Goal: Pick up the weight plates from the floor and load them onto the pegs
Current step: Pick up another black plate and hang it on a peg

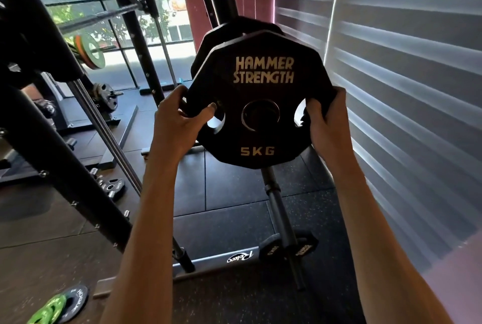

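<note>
The 5 kg plate (260,115) is held upright, off the peg, its edges clasped by the left grip (180,115) and right grip (326,117), while small plates (61,305) are left on the floor (234,193).

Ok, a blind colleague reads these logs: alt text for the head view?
The left hand and right hand hold a black 5 kg weight plate upright by its side holes, in front of a second plate. On the floor lie small plates.

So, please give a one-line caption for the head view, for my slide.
Left hand and right hand grip a black 5 kg weight plate by its side openings, held upright.
</note>
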{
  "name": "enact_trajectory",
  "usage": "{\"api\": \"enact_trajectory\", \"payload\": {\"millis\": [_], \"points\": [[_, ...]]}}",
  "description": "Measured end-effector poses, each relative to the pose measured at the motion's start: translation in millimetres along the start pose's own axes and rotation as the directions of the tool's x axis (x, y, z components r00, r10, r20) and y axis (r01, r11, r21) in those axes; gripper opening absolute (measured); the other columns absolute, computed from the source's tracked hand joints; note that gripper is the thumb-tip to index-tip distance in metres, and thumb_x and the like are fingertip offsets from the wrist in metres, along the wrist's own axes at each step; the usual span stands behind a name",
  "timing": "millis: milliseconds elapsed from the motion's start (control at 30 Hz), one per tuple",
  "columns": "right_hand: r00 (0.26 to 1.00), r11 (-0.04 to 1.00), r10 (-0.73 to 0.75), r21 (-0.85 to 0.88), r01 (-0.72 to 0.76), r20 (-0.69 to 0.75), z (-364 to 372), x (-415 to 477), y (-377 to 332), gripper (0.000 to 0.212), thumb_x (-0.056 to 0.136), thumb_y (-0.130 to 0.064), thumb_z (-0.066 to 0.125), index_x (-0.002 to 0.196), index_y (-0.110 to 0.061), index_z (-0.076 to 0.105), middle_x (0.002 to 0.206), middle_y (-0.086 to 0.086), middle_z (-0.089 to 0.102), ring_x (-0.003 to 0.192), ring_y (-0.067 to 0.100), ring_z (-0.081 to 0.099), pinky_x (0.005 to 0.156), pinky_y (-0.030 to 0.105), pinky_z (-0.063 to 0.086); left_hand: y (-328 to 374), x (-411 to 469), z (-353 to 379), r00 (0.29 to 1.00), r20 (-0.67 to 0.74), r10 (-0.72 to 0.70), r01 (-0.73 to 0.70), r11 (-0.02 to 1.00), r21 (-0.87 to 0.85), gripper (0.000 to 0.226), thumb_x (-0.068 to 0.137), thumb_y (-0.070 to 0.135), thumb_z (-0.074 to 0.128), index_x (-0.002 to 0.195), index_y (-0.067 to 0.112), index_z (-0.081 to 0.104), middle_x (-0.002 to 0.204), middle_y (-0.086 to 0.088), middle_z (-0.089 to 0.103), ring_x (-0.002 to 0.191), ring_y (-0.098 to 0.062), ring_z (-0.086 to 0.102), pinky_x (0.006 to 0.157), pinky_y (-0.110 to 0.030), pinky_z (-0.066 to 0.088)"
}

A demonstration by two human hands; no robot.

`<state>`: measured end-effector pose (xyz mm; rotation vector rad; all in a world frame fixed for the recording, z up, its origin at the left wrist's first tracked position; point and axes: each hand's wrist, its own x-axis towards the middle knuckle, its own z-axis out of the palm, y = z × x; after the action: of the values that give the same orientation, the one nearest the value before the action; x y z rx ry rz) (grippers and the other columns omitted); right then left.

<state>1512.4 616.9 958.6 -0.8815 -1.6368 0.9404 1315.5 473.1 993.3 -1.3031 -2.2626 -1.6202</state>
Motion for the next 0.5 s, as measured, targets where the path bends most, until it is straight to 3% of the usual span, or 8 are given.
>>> {"api": "enact_trajectory", "payload": {"millis": [200, 300, 367, 433, 500], "points": [[0.998, 0.999, 0.041, -0.023, -0.04, 0.041, 25, 39, 14, 0.047, 0.092, -0.042, 0.042, 0.129, -0.012, 0.038, 0.116, 0.012, 0.059, 0.099, 0.031, 0.064, 0.091, 0.054, 0.056, -4, 30, 11, 1.0, 0.001, 0.022, -0.022, 0.999, -0.027, 0.023, 0.084, 0.024, 0.071, 0.103, 0.016, 0.061, 0.097, 0.001, 0.065, 0.081, -0.004, 0.058, 0.062, -0.006, 0.043], [0.999, 0.997, 0.038, -0.068, -0.036, 0.024, 36, 58, 35, 0.046, 0.089, -0.055, 0.042, 0.123, -0.024, 0.039, 0.119, 0.01, 0.06, 0.103, 0.031, 0.066, 0.089, 0.052, 0.057, -1, 45, 13, 0.998, 0.026, 0.053, -0.053, 0.999, 0.008, 0.023, 0.086, 0.023, 0.07, 0.105, 0.015, 0.06, 0.092, 0.007, 0.06, 0.074, 0.002, 0.054, 0.056, 0.001, 0.04], [0.999, 0.997, 0.032, -0.073, -0.03, 0.02, 39, 59, 34, 0.046, 0.092, -0.052, 0.043, 0.125, -0.02, 0.04, 0.122, 0.013, 0.06, 0.106, 0.033, 0.065, 0.092, 0.052, 0.056, -1, 52, 14, 0.998, 0.045, 0.048, -0.048, 0.999, 0.004, 0.029, 0.087, 0.021, 0.069, 0.112, 0.013, 0.06, 0.098, 0.005, 0.061, 0.077, 0.0, 0.056, 0.056, 0.0, 0.042], [0.999, 0.997, 0.038, -0.067, -0.037, 0.022, 42, 59, 31, 0.046, 0.097, -0.042, 0.045, 0.13, -0.01, 0.041, 0.124, 0.016, 0.058, 0.105, 0.028, 0.062, 0.096, 0.044, 0.053, -1, 55, 16, 0.998, 0.048, 0.042, -0.042, 0.999, -0.005, 0.035, 0.087, 0.02, 0.067, 0.12, 0.012, 0.058, 0.104, 0.004, 0.062, 0.084, -0.006, 0.058, 0.058, -0.002, 0.044], [0.999, 0.998, 0.05, -0.046, -0.049, 0.005, 42, 60, 31, 0.052, 0.097, -0.048, 0.046, 0.133, -0.011, 0.042, 0.127, 0.014, 0.058, 0.106, 0.021, 0.059, 0.097, 0.038, 0.05, -2, 55, 18, 0.999, 0.039, 0.027, -0.027, 1.0, -0.005, 0.038, 0.089, 0.023, 0.067, 0.124, 0.012, 0.056, 0.102, 0.004, 0.06, 0.081, -0.006, 0.056, 0.056, 0.0, 0.043]]}}
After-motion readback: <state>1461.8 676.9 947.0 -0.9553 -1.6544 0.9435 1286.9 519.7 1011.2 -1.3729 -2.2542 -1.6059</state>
